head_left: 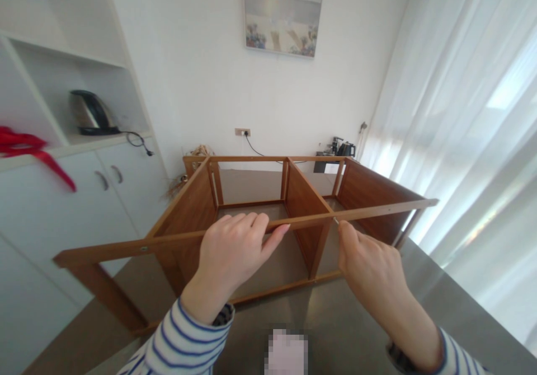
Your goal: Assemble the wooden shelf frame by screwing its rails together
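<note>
A brown wooden shelf frame (310,219) lies across the grey table, its front rail running from left to right before me. My left hand (235,246) is closed over this rail left of its middle, with the thumb stretched along it. Beside the joint of the rail and the middle divider (308,212), my right hand (371,257) pinches a thin metal tool (336,220). Only the tool's short tip shows, touching the rail; the fingers hide the remainder. Metal fasteners sit in the rail near its left and right ends.
The grey table (348,319) extends under the frame. White cabinets (126,179) stand at left, with a kettle (90,112) in a niche and a blurred red ribbon (25,143). A black kettle (346,149) stands behind, right. Sheer curtains (465,95) hang at right.
</note>
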A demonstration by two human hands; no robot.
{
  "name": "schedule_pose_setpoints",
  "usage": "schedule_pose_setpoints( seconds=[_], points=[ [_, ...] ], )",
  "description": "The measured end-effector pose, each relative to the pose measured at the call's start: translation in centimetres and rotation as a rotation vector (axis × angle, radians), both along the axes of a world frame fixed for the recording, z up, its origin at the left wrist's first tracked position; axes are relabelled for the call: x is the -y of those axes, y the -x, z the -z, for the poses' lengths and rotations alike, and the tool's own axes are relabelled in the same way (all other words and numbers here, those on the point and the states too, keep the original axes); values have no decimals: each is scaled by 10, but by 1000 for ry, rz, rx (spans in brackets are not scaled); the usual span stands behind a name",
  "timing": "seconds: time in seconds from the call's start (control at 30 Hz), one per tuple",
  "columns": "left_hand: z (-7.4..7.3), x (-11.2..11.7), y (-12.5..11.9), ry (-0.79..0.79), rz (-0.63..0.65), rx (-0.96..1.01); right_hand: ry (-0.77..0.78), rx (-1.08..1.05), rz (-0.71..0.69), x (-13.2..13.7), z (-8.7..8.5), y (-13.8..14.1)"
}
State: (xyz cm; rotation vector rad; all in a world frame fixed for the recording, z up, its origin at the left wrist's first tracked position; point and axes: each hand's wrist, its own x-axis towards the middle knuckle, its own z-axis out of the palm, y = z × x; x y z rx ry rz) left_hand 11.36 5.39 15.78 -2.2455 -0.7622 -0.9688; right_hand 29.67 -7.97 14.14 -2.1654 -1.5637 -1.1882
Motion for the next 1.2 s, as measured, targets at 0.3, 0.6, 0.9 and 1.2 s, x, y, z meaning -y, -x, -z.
schedule_pose_setpoints(
  seconds=[0.3,0.6,0.9,1.2],
  points=[
    [2,-2,1,-22,11,0,90,-36,-165,8,-1,-21],
    [2,-1,2,-25,29,-1,128,-93,-275,18,-1,-31],
    [2,-2,3,-14,29,-1,121,-140,-321,15,7,-35],
    [2,-1,3,-1,34,-1,89,-198,-373,27,6,-29]
  ],
)
